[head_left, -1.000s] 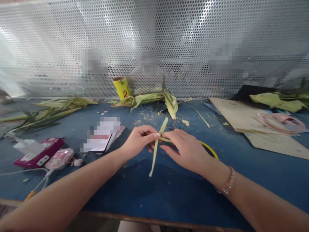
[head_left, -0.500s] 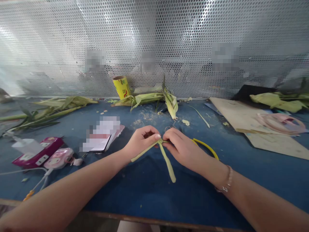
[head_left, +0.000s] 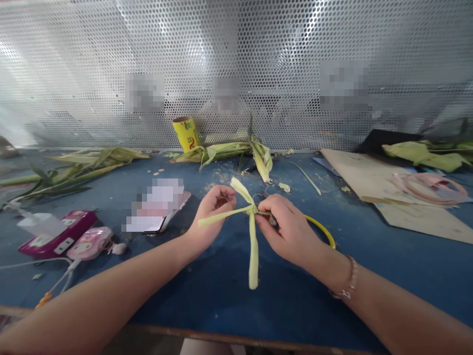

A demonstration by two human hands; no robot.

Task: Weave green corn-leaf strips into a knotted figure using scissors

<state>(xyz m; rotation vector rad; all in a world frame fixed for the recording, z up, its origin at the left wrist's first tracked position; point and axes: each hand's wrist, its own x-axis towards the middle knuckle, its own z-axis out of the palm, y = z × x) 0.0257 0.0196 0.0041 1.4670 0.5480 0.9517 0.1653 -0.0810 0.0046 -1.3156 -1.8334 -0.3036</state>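
Narrow pale-green corn husk strips [head_left: 253,256] meet in a small woven knot above the table. One strip hangs down, one points left and one sticks up and away. My right hand [head_left: 291,224] pinches the piece at the right side of the knot, between thumb and fingers. Just left of the knot is my left hand [head_left: 210,217], its fingers loosely curled and apart from the knot. The left-pointing strip passes in front of that palm; whether it touches the skin, I cannot tell. A thin wire loop shows partly behind my right fingertips.
On the blue table [head_left: 177,301] lie a phone [head_left: 166,207], a magenta power strip [head_left: 77,222] and a pink case [head_left: 90,244]. Corn husks [head_left: 225,152] and a yellow tube [head_left: 185,134] stand along the perforated metal panel [head_left: 236,49]. Cardboard [head_left: 362,172] and a yellow cord [head_left: 321,229] are right.
My left hand has let go of the knot and drawn back slightly left. The woven piece has turned, so the upward strip now shows and the lower strip hangs straighter.
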